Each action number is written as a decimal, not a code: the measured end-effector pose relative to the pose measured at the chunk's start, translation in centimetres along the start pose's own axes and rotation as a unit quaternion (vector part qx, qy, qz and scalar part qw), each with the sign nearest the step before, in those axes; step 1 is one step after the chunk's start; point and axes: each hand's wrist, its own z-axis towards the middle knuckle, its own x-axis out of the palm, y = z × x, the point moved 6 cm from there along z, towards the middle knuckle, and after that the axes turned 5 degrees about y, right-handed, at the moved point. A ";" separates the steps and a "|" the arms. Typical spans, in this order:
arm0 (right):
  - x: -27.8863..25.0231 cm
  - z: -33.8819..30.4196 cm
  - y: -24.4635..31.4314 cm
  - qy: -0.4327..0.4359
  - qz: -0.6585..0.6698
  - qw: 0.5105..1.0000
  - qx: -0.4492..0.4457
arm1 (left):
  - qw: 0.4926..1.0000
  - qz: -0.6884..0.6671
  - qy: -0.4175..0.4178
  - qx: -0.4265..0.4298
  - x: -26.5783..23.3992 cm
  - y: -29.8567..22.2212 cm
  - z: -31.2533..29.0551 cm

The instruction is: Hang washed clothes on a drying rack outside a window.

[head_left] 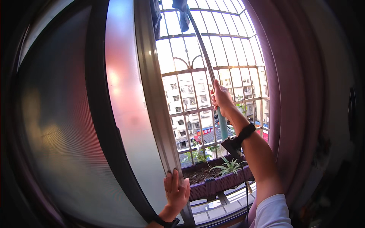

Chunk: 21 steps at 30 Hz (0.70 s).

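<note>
My right hand (222,100) reaches out through the window opening, its fingers wrapped round a long thin pole (204,49). The pole's thick green lower part (222,124) shows below my grip. At its upper end, near the top of the picture, dark clothing (184,21) hangs; how the two touch cannot be made out. My left hand (176,193) rests with fingers stretched out on the metal edge of the sliding window frame (156,100), low in the view, and holds nothing.
A metal window cage (213,68) closes off the outside. Inside it, a purple planter (228,180) with soil and a spiky plant (229,166) stands below my right arm. Frosted glass (125,87) fills the left; a purple curtain (291,95) hangs at right. A cable (246,190) dangles from my right wrist.
</note>
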 end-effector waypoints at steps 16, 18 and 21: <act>0.7 4.1 1.2 0.009 -0.029 0.999 0.018 | 1.000 0.018 0.015 -0.008 -0.1 0.1 0.0; 0.9 3.5 -0.1 0.023 -0.012 0.999 0.033 | 0.999 0.021 0.023 -0.009 0.0 0.0 0.1; 1.2 3.3 -1.8 0.040 0.009 0.998 0.040 | 1.000 0.027 0.010 -0.007 -0.1 -0.1 0.2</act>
